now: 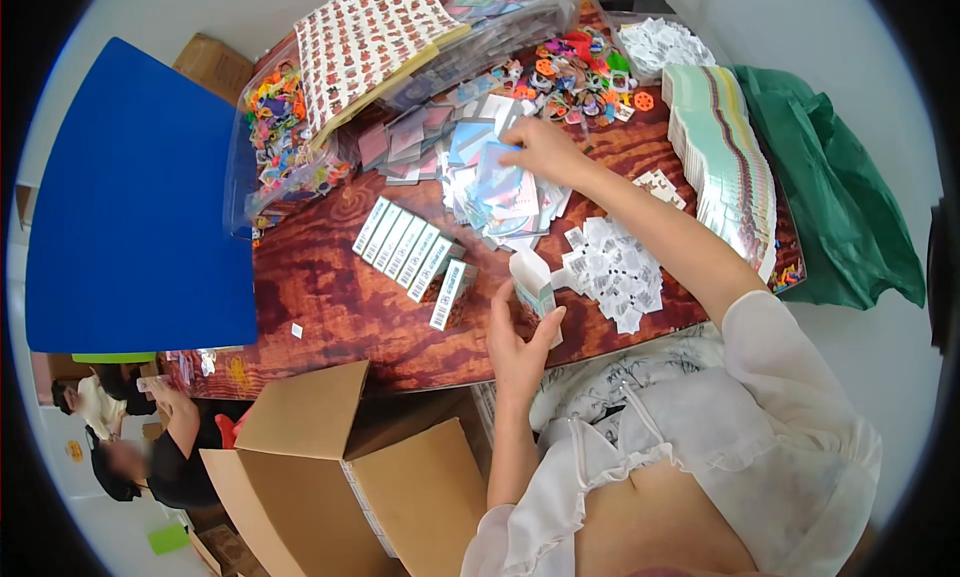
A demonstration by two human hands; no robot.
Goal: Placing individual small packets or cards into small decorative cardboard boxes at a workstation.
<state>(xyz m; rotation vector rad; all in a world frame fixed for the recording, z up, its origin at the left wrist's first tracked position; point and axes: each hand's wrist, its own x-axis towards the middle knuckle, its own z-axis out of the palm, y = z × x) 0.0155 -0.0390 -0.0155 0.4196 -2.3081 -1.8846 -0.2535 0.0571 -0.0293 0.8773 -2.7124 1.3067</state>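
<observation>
Currently, one box [534, 282] is clasped in left hand [524, 343] near table's [310, 327] front edge; right hand's [545, 155] grip at one card pile [490, 199] is indeterminable.

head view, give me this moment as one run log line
left hand: holding open carton | right hand: at card pile, grip unclear | nearby: carton row, white slips

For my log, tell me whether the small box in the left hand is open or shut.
Open: the small box in the left hand has its white flap raised at the top. Its contents cannot be told.
</observation>
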